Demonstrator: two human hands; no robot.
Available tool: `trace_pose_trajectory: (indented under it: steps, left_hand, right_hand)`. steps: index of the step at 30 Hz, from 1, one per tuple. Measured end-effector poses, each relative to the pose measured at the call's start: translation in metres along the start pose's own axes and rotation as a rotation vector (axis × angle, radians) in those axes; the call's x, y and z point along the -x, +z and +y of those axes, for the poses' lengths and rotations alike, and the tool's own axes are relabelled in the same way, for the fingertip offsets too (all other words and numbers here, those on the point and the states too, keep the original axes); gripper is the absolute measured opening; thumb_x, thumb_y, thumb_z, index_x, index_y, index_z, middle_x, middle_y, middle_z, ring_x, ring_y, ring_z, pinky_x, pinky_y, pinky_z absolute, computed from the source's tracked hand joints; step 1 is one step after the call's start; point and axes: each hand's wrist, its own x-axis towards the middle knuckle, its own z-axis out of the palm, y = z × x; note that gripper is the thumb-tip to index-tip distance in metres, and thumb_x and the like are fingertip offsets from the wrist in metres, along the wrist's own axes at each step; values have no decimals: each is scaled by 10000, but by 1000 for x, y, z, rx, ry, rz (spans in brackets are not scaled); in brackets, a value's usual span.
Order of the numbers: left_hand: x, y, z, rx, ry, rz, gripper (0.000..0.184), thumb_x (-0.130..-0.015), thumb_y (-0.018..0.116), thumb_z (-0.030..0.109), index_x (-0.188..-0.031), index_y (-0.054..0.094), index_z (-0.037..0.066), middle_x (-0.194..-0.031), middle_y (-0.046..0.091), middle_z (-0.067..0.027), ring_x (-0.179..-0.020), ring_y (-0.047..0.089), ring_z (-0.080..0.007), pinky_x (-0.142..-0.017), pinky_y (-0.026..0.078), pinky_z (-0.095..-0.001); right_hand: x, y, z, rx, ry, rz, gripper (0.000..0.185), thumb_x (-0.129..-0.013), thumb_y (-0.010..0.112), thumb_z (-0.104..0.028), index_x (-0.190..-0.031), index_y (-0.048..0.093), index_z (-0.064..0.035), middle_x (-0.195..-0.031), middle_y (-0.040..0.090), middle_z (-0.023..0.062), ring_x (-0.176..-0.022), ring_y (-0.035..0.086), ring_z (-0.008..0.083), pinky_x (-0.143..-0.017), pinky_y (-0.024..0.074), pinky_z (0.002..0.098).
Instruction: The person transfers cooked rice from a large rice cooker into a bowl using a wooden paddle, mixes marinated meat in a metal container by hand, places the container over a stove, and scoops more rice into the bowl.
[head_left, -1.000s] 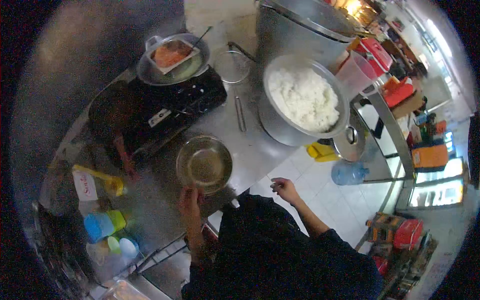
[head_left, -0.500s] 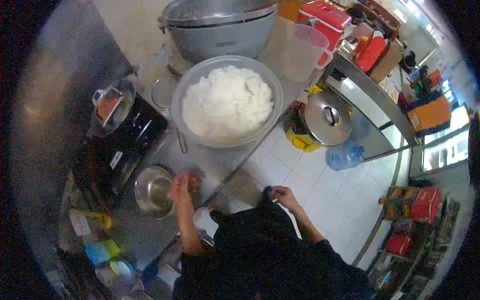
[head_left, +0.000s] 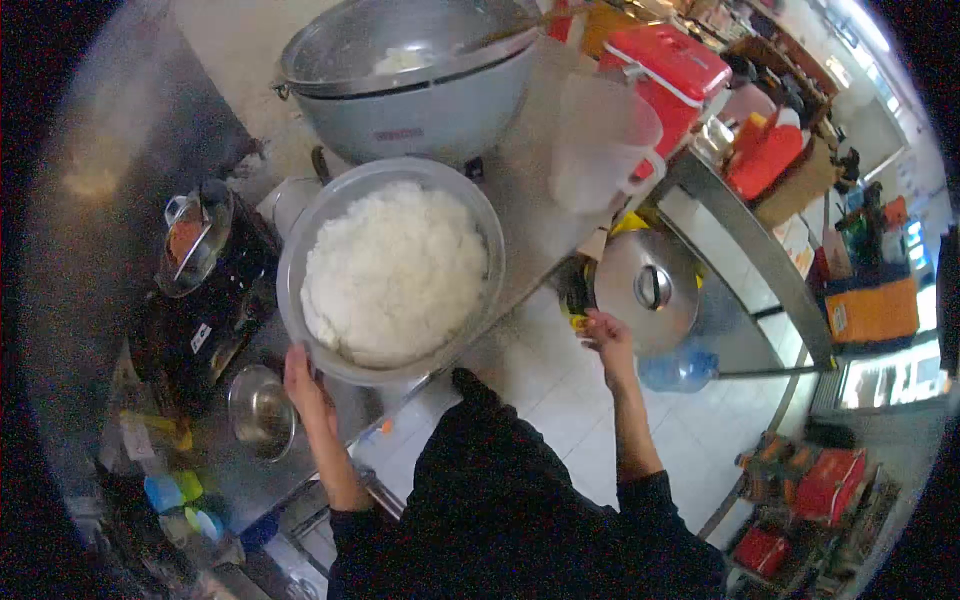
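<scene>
A wide grey basin [head_left: 291, 290] heaped with white cooked rice [head_left: 395, 275] stands on the metal counter. My left hand [head_left: 309, 390] is at its near-left rim, fingers stretched upward and holding nothing; whether they touch the rim I cannot tell. Beside that hand is a steel bowl [head_left: 262, 412]. Out over the floor side, my right hand [head_left: 608, 338] is raised with loosely bent fingers and nothing visible in them. It appears just in front of the round steel lid [head_left: 655, 285] of a pot standing lower down.
Behind the basin stands a large grey tub [head_left: 420, 120] with some white food inside. A translucent pitcher [head_left: 600, 150] and a red cooler box [head_left: 668, 60] are to its right. A black stove [head_left: 190, 320] is at left, and a blue water bottle [head_left: 680, 368] lies beyond my right hand.
My left hand has moved up to the basin's near rim. The right hand has left the dark cloth at my waist and reached outward. The view has shifted.
</scene>
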Motion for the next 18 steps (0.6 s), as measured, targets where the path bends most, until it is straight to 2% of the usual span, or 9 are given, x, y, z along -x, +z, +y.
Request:
trace_pose_trajectory:
  steps: [2, 4, 5, 8, 9, 11, 14, 17, 18]
  left_hand:
    - [-16, -6, -30, -29, 75, 52, 425, -845, 498, 271, -1170, 451, 1, -1156, 484, -98, -1040, 458, -205, -875, 355, -313]
    - [-36, -19, -68, -147, 237, 50, 425, -854, 478, 256, -1180, 435, -13, -1166, 471, -112, -1043, 453, -217, -883, 353, -312]
    - [7, 44, -1, 43, 26, 283, 393, -864, 449, 235, -1156, 453, -28, -1167, 464, -135, -1047, 447, -234, -897, 349, -326]
    - [-12, 29, -36, 86, 88, 349, 383, -864, 448, 229, -1142, 459, -34, -1149, 474, -147, -1043, 454, -238, -903, 347, -332]
    - [3, 51, -8, 368, 44, 317, 361, -864, 457, 233, -1110, 481, -31, -1099, 504, -145, -1011, 474, -248, -890, 362, -345]
    - [-13, 19, -51, 3, 240, 293, 360, -865, 463, 235, -1105, 476, -34, -1067, 518, -132, -982, 485, -246, -867, 378, -348]
    - [-4, 46, -14, 227, 91, 304, 324, -878, 447, 204, -1096, 479, -34, -1027, 524, -115, -941, 493, -230, -827, 399, -336]
    - [-8, 25, -38, 126, 176, 357, 339, -886, 432, 176, -1168, 453, -12, -1065, 522, -108, -950, 495, -201, -823, 401, -310]
    - [-9, 17, -44, -171, 283, 407, 346, -886, 432, 177, -1178, 448, -10, -1077, 519, -108, -956, 496, -198, -828, 400, -308]
  right_hand:
    - [-34, 13, -53, -39, -138, -110, 225, -818, 526, -81, -1036, 544, -33, -836, 605, 45, -738, 554, 110, -643, 445, 248]
    - [-58, 28, -135, 192, -403, -145, 218, -826, 539, -108, -1024, 549, -17, -835, 597, 43, -756, 549, 109, -664, 451, 260]
    - [-67, 35, -177, 274, -514, -147, 214, -831, 539, -121, -1014, 553, -10, -835, 597, 42, -759, 552, 115, -671, 451, 261]
    - [-90, 73, -295, 435, -750, -175, 226, -825, 551, -158, -978, 571, 8, -826, 600, 56, -767, 557, 121, -686, 450, 261]
    - [-103, 88, -328, 626, -882, -186, 241, -815, 554, -179, -959, 574, 14, -820, 604, 85, -764, 575, 148, -689, 457, 274]
    - [-145, 124, -371, 926, -1089, -218, 278, -796, 554, -226, -928, 584, 16, -817, 605, 144, -765, 599, 223, -696, 467, 308]
    - [-282, 176, -392, 1613, -1428, -275, 343, -764, 557, -291, -929, 591, 7, -844, 596, 202, -784, 585, 348, -699, 465, 374]
    - [-323, 229, -391, 1936, -904, -676, 360, -731, 589, -319, -865, 608, 15, -800, 611, 183, -734, 596, 310, -652, 465, 385]
    - [-347, 242, -377, 1981, -801, -811, 356, -728, 593, -319, -841, 611, 18, -780, 615, 177, -718, 596, 299, -637, 465, 385]
